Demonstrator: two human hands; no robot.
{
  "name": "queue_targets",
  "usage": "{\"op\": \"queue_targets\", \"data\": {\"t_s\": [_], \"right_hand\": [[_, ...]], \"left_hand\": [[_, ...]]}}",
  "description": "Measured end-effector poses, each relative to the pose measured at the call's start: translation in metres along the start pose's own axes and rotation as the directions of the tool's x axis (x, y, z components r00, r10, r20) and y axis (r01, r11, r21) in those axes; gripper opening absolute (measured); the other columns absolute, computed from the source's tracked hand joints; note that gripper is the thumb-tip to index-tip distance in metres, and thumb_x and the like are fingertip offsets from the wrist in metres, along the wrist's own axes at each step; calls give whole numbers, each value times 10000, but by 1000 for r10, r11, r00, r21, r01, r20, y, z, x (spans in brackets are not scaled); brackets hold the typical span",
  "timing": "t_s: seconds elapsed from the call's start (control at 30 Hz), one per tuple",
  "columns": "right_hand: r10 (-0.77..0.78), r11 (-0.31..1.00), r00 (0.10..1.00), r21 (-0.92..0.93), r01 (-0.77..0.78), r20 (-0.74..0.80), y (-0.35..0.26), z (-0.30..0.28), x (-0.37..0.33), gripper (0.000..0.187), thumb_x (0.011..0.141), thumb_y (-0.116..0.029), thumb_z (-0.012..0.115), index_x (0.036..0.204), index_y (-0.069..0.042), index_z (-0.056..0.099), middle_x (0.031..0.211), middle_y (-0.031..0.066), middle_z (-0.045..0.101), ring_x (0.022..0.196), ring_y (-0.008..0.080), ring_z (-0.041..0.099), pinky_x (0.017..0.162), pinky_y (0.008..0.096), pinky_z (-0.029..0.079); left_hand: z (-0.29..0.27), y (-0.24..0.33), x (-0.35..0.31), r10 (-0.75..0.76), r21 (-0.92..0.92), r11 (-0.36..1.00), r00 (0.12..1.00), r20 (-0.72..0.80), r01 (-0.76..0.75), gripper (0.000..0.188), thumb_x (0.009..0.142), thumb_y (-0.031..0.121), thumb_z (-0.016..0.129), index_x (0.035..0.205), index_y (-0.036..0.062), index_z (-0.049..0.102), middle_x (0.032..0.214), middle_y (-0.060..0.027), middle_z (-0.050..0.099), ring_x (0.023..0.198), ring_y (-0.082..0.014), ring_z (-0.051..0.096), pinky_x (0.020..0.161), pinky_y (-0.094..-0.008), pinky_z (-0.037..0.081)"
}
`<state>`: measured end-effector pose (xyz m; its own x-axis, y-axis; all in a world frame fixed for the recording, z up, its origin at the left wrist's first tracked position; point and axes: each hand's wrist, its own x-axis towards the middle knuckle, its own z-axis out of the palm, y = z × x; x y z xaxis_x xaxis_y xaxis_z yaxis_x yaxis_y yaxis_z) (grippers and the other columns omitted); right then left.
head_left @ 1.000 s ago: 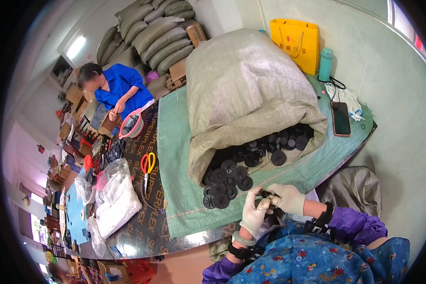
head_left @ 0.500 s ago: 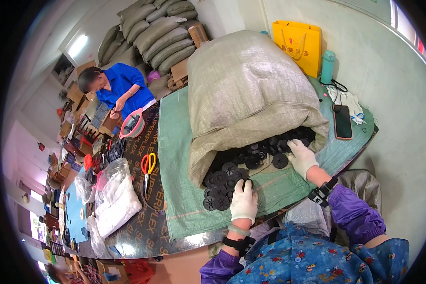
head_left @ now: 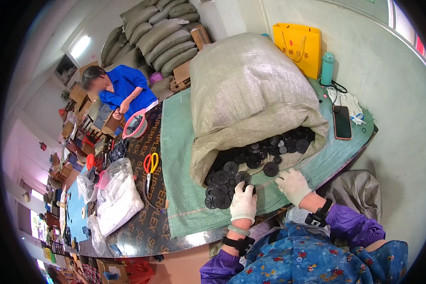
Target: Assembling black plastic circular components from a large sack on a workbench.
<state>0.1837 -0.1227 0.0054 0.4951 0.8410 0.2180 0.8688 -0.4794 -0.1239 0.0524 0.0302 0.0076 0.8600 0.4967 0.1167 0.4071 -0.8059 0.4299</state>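
Note:
Black ribbed plastic discs (head_left: 221,190) lie in an overlapping heap at the mouth of a large woven sack (head_left: 251,85). My left hand (head_left: 244,203), in a white glove, rests at the heap's right edge with its fingers stretched over the discs; what lies under the palm is hidden. My right hand (head_left: 293,186), gloved too, is over the green sheet (head_left: 184,208) in front of the sack's mouth. Its fingers are slightly spread, and nothing shows in them. Just beyond its fingertips lies a single black disc (head_left: 270,169). Many more black pieces (head_left: 288,142) fill the sack's opening.
Yellow-handled scissors (head_left: 150,168) and a clear bag of white material (head_left: 118,199) lie at left. A co-worker in blue (head_left: 128,85) stands beyond, by a pink basket (head_left: 136,124). At right are a phone (head_left: 342,122), a teal bottle (head_left: 327,69) and a yellow bag (head_left: 298,49).
My right hand has drawn back from the sack's mouth toward me and slightly left. The single disc has shifted a little left and nearer. My left hand stays at the heap.

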Motion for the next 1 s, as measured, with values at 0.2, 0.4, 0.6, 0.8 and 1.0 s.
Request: {"op": "queue_targets", "data": {"t_s": [0.2,0.4,0.6,0.8,1.0], "right_hand": [[36,992,998,117,-42,54,-9,-2,-16,153,758,-191,644,851,-84,589,901,104,574,897,304,576,741,430,492],[26,975,994,215,-47,103,-12,-8,-25,175,791,-203,636,915,-89,589,940,118,566,915,316,574,779,424,494],[125,892,992,434,-128,34,-21,-6,-35,263,816,-243,638,1038,-113,583,989,117,560,942,325,569,792,420,482],[60,831,992,556,12,-111,-45,-24,-30,288,834,-267,615,1084,-128,582,1019,115,569,936,324,574,779,415,484],[18,816,983,570,91,-182,-47,-26,-26,246,846,-223,595,1070,-123,607,987,102,590,903,319,585,746,404,495]], "left_hand": [[-3,-2,-6,3,44,999,999,34,-5,319,796,172,661,1090,114,552,1261,-157,496,1000,-346,593,785,-434,521],[-3,-1,-6,-50,56,997,996,76,45,379,799,185,668,1142,102,530,1223,-152,498,1020,-347,576,806,-423,504],[-6,-5,-14,24,-36,999,998,-53,-26,322,775,212,702,1045,76,592,1080,-145,561,910,-330,595,720,-407,514],[6,-4,-21,-178,-710,679,980,88,187,160,853,176,671,974,77,639,781,-43,608,683,-174,610,585,-293,498],[-7,10,-33,42,-924,12,923,382,382,130,939,121,548,1010,29,488,889,-87,619,685,-136,605,602,-252,508]]}}
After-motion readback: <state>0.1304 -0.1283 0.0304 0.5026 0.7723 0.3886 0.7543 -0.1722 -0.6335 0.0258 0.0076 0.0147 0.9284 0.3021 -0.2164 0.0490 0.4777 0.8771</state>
